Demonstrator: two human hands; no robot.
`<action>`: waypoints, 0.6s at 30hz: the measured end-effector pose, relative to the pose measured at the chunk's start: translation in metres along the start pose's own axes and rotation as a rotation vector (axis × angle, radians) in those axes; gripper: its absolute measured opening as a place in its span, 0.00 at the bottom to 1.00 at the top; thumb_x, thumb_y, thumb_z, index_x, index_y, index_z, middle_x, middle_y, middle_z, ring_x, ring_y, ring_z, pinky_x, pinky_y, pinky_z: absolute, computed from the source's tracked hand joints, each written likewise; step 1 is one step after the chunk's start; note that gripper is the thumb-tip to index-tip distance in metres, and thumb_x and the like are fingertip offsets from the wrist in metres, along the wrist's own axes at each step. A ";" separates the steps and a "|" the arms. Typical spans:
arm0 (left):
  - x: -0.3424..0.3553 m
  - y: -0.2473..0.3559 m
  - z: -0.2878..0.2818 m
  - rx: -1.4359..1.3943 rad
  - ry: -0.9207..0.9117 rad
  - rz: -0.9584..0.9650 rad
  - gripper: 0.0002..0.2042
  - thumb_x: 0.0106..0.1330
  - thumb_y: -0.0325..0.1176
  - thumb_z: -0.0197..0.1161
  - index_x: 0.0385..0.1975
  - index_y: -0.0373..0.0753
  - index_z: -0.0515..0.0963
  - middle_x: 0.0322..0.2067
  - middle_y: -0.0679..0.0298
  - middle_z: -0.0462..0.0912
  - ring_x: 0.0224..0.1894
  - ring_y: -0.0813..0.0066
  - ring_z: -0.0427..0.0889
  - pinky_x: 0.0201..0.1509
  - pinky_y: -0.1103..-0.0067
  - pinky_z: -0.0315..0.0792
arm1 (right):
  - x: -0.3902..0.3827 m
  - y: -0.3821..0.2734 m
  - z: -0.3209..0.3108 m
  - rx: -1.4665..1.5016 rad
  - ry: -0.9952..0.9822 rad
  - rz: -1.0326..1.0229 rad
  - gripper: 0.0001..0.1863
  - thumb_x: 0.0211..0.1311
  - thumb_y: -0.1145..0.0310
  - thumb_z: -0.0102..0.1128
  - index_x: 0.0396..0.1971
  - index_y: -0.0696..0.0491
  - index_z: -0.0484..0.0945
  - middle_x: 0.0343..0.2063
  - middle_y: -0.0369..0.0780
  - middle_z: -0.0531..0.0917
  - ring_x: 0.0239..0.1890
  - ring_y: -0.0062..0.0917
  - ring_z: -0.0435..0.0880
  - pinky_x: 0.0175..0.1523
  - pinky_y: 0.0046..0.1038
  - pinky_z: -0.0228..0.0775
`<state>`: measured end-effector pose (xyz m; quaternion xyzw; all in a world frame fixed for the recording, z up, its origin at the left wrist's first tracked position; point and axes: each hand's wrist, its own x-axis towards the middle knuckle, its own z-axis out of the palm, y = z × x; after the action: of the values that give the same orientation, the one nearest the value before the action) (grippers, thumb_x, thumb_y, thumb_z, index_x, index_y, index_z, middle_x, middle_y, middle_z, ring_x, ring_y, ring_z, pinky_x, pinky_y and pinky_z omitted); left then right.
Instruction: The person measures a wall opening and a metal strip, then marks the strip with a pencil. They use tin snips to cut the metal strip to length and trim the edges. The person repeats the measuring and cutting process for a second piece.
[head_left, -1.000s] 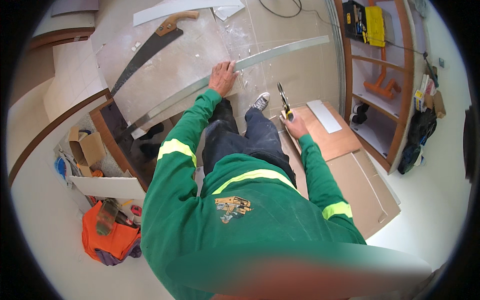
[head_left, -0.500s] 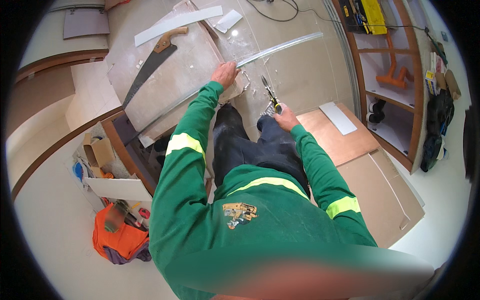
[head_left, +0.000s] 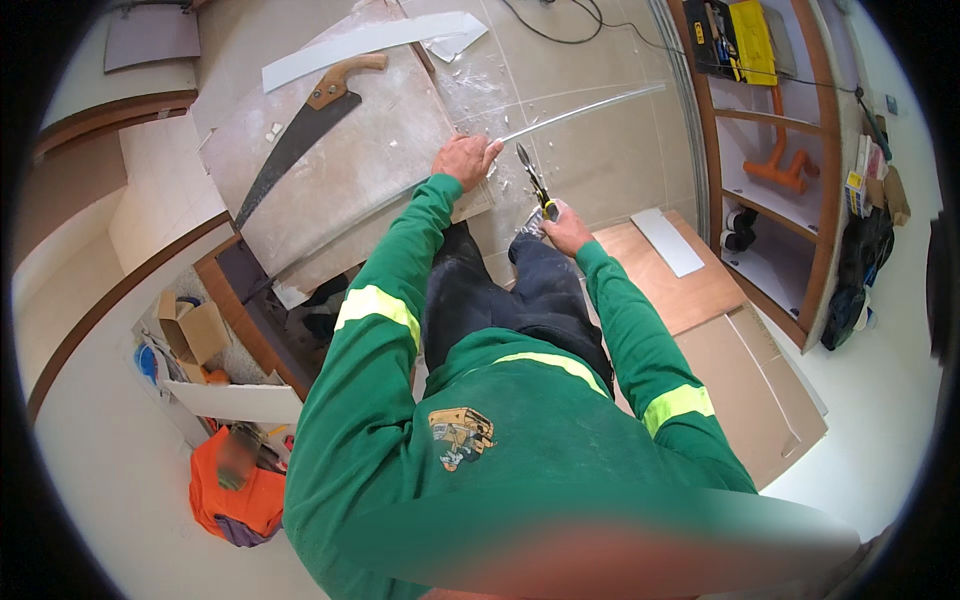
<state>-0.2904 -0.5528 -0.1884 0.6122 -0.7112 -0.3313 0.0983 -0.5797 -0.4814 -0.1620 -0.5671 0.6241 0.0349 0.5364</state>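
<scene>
The left hand [head_left: 468, 160] grasps a long metal strip [head_left: 580, 111] near its middle, perhaps because a hold there balances the two ends. The strip runs from the near left, along a pale board [head_left: 400, 118], out past the hand to the far right above the tiled floor.

The right hand [head_left: 567, 228] is wrapped around the handles of the snips [head_left: 535, 182]; their blades point away from the body, just right of the left hand and apart from the strip, a hold that seems to keep the edges clear of the fingers. Whether the blades are parted is too small to tell.

The handsaw [head_left: 300, 142] lies flat on the board to the left, its wooden handle at the far end, likely laid there to free both hands. On the right, a white offcut [head_left: 668, 242] rests on a wooden sheet [head_left: 640, 275].
</scene>
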 end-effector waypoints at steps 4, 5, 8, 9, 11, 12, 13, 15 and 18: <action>0.001 0.001 0.001 0.001 0.008 -0.026 0.29 0.84 0.56 0.45 0.35 0.37 0.81 0.35 0.48 0.87 0.45 0.48 0.87 0.64 0.60 0.73 | 0.002 -0.012 -0.004 0.006 -0.020 0.009 0.28 0.63 0.63 0.63 0.62 0.57 0.76 0.50 0.61 0.85 0.57 0.58 0.84 0.62 0.48 0.76; 0.001 0.001 0.000 -0.010 0.021 -0.023 0.28 0.84 0.56 0.46 0.35 0.37 0.81 0.34 0.48 0.87 0.44 0.48 0.87 0.64 0.60 0.73 | 0.002 -0.015 -0.005 0.015 -0.020 -0.009 0.28 0.63 0.64 0.63 0.62 0.57 0.76 0.49 0.61 0.85 0.56 0.58 0.84 0.62 0.48 0.76; 0.002 0.001 -0.001 -0.017 0.024 -0.024 0.27 0.83 0.56 0.48 0.34 0.37 0.81 0.32 0.50 0.88 0.42 0.49 0.87 0.63 0.60 0.74 | 0.002 -0.022 -0.004 -0.019 -0.020 -0.015 0.28 0.63 0.64 0.63 0.63 0.57 0.75 0.49 0.61 0.85 0.56 0.59 0.83 0.62 0.49 0.75; 0.002 0.001 -0.002 -0.008 0.017 -0.026 0.27 0.82 0.57 0.49 0.34 0.37 0.81 0.32 0.50 0.88 0.41 0.49 0.87 0.63 0.61 0.74 | 0.001 -0.024 -0.004 -0.038 -0.019 -0.015 0.29 0.63 0.64 0.63 0.63 0.57 0.75 0.49 0.61 0.85 0.56 0.59 0.83 0.62 0.49 0.75; 0.002 0.001 -0.004 -0.042 0.032 -0.033 0.27 0.82 0.57 0.51 0.34 0.37 0.81 0.31 0.50 0.87 0.41 0.50 0.87 0.62 0.61 0.74 | 0.002 -0.027 -0.001 -0.024 -0.022 -0.025 0.29 0.63 0.66 0.63 0.64 0.58 0.74 0.51 0.62 0.84 0.58 0.59 0.82 0.63 0.49 0.75; 0.002 0.002 -0.005 -0.060 0.029 -0.033 0.27 0.81 0.57 0.52 0.34 0.37 0.81 0.31 0.51 0.87 0.41 0.50 0.87 0.62 0.61 0.74 | 0.002 -0.028 0.001 -0.016 -0.022 -0.028 0.29 0.63 0.66 0.63 0.64 0.58 0.74 0.52 0.62 0.84 0.59 0.59 0.82 0.64 0.49 0.74; 0.002 0.002 -0.006 -0.058 0.041 -0.035 0.26 0.81 0.57 0.52 0.33 0.37 0.81 0.31 0.51 0.87 0.41 0.50 0.87 0.61 0.61 0.74 | 0.002 -0.028 0.003 -0.024 -0.005 -0.047 0.29 0.64 0.67 0.64 0.64 0.59 0.74 0.53 0.62 0.83 0.60 0.59 0.81 0.65 0.49 0.74; 0.003 0.002 -0.006 -0.060 0.050 -0.030 0.26 0.81 0.57 0.53 0.33 0.37 0.81 0.30 0.51 0.87 0.41 0.51 0.87 0.60 0.61 0.74 | 0.001 -0.029 0.007 -0.038 0.034 -0.082 0.29 0.64 0.68 0.65 0.64 0.60 0.73 0.56 0.63 0.81 0.62 0.59 0.79 0.67 0.48 0.72; 0.004 0.002 -0.006 -0.096 0.050 -0.038 0.26 0.81 0.57 0.53 0.33 0.37 0.80 0.29 0.51 0.86 0.41 0.50 0.87 0.62 0.61 0.74 | -0.002 -0.030 0.012 -0.052 0.034 -0.028 0.30 0.65 0.68 0.67 0.66 0.61 0.71 0.59 0.62 0.79 0.64 0.59 0.77 0.68 0.49 0.71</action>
<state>-0.2897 -0.5583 -0.1833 0.6282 -0.6801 -0.3513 0.1392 -0.5504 -0.4833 -0.1490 -0.5900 0.6240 0.0338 0.5113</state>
